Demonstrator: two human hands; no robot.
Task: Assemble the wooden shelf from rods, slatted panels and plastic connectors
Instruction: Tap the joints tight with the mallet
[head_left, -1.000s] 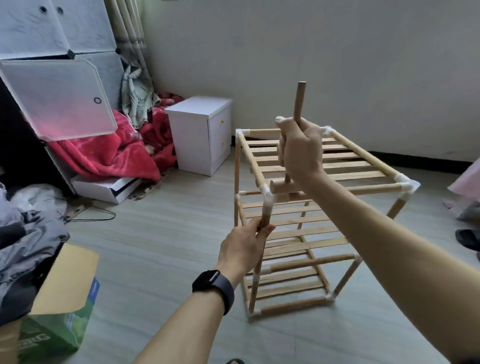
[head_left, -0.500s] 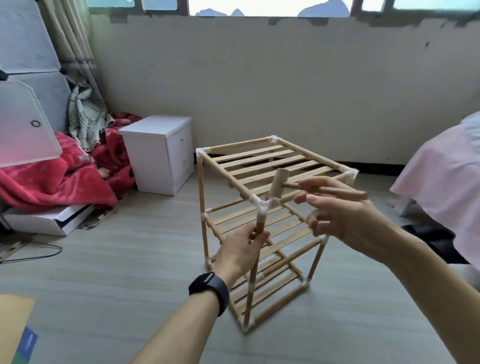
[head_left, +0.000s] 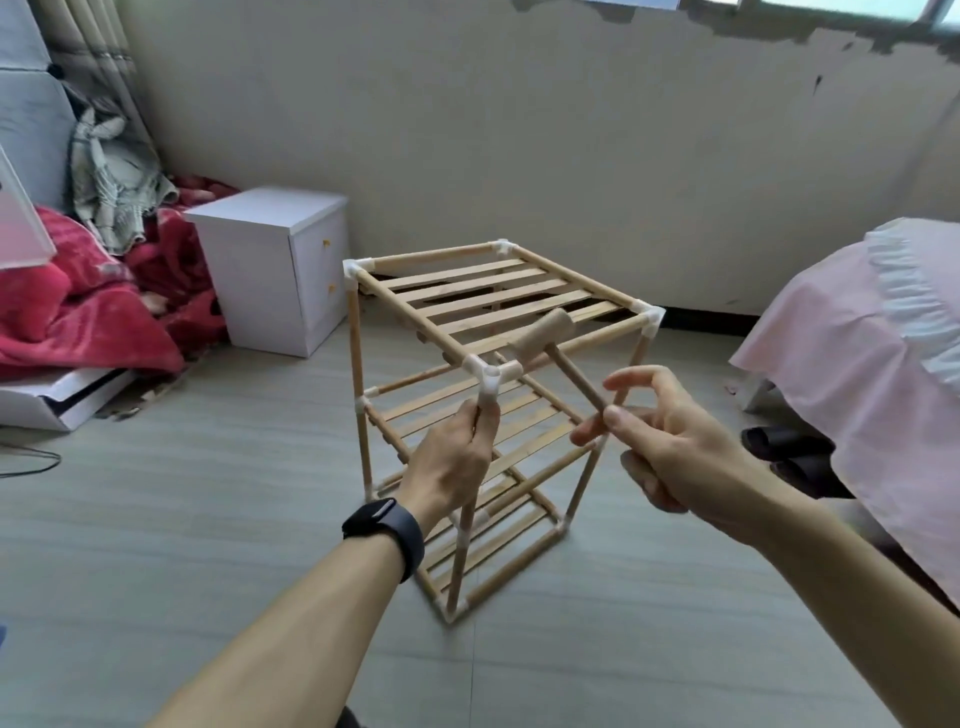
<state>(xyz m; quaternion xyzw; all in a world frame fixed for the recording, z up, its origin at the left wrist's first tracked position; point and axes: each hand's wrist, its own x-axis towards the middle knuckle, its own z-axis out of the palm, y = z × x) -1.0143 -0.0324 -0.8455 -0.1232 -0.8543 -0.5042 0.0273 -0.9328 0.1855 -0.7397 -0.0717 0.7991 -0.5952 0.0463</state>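
Curled round the front upright rod (head_left: 464, 540), my left hand (head_left: 452, 462) grips it just below the near top corner connector (head_left: 491, 375), fingers and thumb wrapped close on the wood. My right hand (head_left: 675, 452), off to the right of that connector, has the wooden mallet (head_left: 545, 338) only loosely: thumb and forefinger pinch the end of its handle, and the other fingers are half spread. The mallet's head lies just beyond and right of the connector, over the front rail (head_left: 602, 335); I cannot tell whether it touches. The shelf (head_left: 467, 291) stands below the connector with three slatted tiers in place. I judge this to be the seating step, late in the build. Next I need a fuller hold on the handle, then a short square tap on the connector while my left hand steadies the rod.
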